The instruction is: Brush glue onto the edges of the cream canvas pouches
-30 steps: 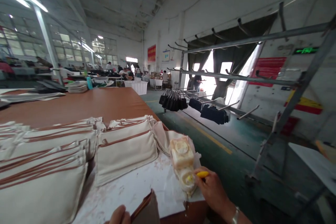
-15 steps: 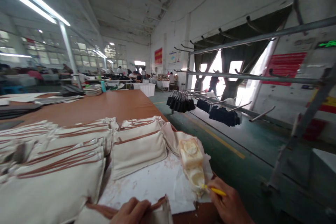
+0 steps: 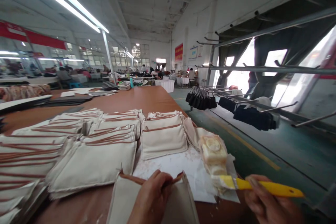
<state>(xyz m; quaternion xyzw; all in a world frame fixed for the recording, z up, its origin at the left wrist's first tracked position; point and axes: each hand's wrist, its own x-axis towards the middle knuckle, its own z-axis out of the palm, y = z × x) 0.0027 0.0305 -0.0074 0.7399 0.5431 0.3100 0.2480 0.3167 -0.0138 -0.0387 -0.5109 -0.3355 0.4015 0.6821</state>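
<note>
Brown desk runs far into a factory hall, its near end covered by rows of cream pouches. The left hand lies on the nearest pouch, fingers curled over its brown-trimmed top edge. Just right of it, the right hand is closed around a yellow-handled brush. The brush's long axis points left, with its bristles at the near end of a crusted tub by the desk's right edge. White paper lies bare between pouch and tub.

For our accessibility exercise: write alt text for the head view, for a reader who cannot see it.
The left hand grips a cream pouch on a brown table; the right hand holds a yellow tool, its tip at a cream container. More pouches lie in rows behind.
</note>
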